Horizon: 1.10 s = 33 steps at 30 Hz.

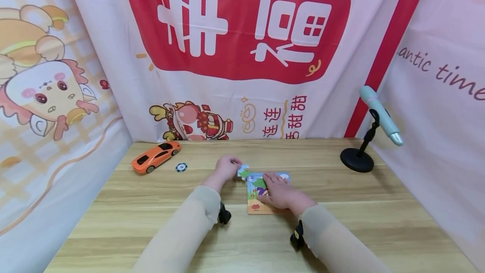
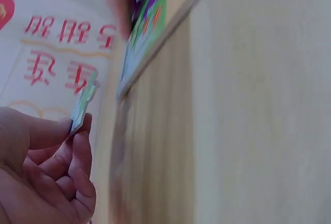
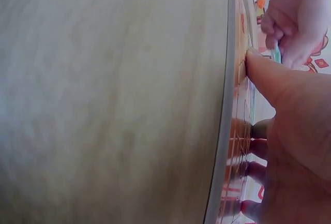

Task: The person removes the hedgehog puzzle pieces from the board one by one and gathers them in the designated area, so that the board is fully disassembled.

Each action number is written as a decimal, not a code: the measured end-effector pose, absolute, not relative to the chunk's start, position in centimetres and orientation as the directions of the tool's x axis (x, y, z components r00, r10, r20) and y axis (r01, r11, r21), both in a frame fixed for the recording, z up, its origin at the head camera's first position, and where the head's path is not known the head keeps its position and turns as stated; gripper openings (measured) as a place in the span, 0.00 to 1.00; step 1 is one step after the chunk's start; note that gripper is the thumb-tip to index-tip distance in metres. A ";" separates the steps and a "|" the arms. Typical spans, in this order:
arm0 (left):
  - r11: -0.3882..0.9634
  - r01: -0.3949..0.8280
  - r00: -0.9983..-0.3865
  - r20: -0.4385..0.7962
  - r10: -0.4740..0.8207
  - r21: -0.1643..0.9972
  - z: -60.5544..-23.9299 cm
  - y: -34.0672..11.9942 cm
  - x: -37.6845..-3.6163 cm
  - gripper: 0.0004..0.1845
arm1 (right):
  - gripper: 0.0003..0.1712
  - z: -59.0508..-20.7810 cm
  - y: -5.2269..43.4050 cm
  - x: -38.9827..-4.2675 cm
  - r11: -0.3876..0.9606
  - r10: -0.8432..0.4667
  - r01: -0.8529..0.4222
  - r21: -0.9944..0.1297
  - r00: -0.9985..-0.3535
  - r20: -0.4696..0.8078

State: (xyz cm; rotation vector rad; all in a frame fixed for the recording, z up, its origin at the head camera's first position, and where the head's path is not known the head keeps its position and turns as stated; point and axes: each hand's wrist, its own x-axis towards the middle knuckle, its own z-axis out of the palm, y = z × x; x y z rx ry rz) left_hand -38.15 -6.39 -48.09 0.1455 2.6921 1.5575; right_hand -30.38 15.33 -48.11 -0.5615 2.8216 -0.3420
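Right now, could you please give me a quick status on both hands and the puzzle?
Left hand pinches a puzzle piece at the board's far-left corner. Right hand rests flat on the puzzle board. Toy car and chip lie off left, apart.

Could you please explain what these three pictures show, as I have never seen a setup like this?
No machine here: a person works with two bare hands, wearing one camera on the head and one on each wrist. The wide picture is the head view; the two close, tilted ones are the wrist views. On the wooden table lie a puzzle board, an orange toy car, a small round chip and a pen on a black stand. The left hand pinches a puzzle piece; the right hand presses flat on the board.
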 end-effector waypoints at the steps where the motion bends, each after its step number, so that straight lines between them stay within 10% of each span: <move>1: 0.509 0.050 -0.997 0.015 0.071 0.859 -47.9 -7.2 -38.3 0.03 | 0.49 -48.2 15.3 -30.4 0.899 -0.402 -0.346 -0.268 -0.895 -0.192; 16: 0.760 -0.113 -0.983 -0.181 0.006 0.640 -45.8 -19.5 -39.0 0.10 | 0.51 -49.3 15.5 -30.9 0.900 -0.403 -0.353 -0.255 -0.898 -0.179; 33: 0.840 -0.086 -0.996 -0.074 -0.054 0.536 -45.8 -16.5 -39.0 0.05 | 0.51 -48.7 15.4 -30.5 0.901 -0.392 -0.335 -0.275 -0.900 -0.189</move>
